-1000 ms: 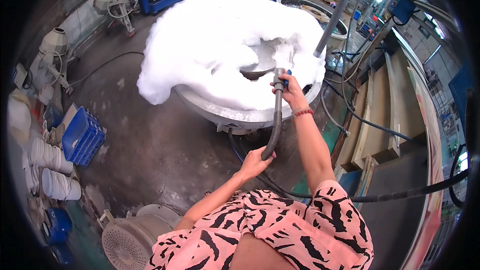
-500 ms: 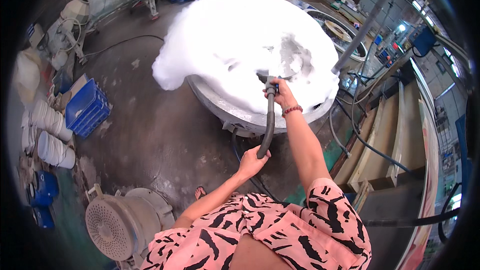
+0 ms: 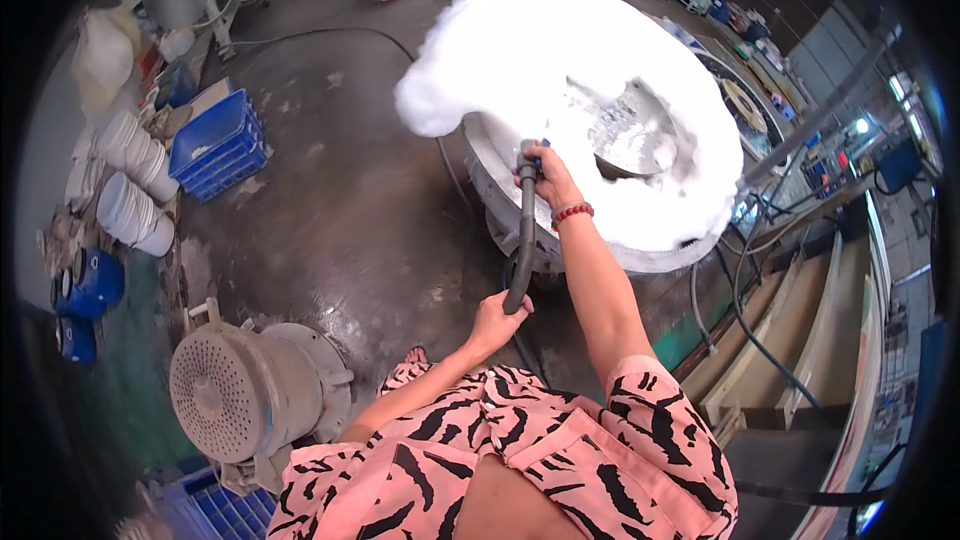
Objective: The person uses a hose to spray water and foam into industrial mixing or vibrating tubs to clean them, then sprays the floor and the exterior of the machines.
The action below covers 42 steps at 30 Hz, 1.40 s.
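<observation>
My right hand [image 3: 550,180] is closed around the grey fitting at the upper end of a dark hose [image 3: 526,230]. Lower down, my left hand [image 3: 495,325] grips the same hose. Beyond the fitting stands a large round tub [image 3: 492,190], its top heaped with thick white foam [image 3: 540,40] that spills over the far left rim. A hollow in the foam bares part of a grey metal inner piece [image 3: 640,130] with a wet, bubbly surface. Whether water leaves the hose cannot be made out against the white.
At lower left stands a machine with a perforated round end [image 3: 222,395]. A blue crate [image 3: 220,145], stacked white buckets [image 3: 135,215] and blue drums [image 3: 95,280] line the left side. Long wooden troughs [image 3: 790,340] and loose hoses [image 3: 750,305] lie to the right.
The view has swung left, so the tub sits further right. My right hand and the hose end have moved left across the tub to its near-left rim. The hollow in the foam looks wider.
</observation>
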Tool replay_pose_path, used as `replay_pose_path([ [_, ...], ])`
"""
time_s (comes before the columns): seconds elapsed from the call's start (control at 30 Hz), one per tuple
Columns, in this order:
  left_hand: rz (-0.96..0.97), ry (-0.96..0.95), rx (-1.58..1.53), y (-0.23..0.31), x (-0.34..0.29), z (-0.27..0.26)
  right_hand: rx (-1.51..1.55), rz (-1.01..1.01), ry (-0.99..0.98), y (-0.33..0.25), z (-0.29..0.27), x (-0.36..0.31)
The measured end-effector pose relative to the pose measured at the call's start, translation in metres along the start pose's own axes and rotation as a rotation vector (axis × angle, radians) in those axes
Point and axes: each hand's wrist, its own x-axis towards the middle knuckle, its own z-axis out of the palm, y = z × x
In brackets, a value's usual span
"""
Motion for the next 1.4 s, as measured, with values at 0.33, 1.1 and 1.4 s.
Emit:
replay_pose_path([
  [0.33, -0.056, -0.040, 0.071, -0.010, 0.013, -0.083, -0.032, -0.018, -0.025, 0.029, 0.074, 0.023],
  [1.1, -0.119, -0.010, -0.060, 0.037, 0.079, -0.126, -0.098, -0.078, 0.009, -0.016, 0.119, 0.088],
  [1.4, -0.259, -0.526, -0.071, 0.003, 0.142, -0.081, 0.063, -0.222, 0.085, -0.100, 0.001, 0.115],
])
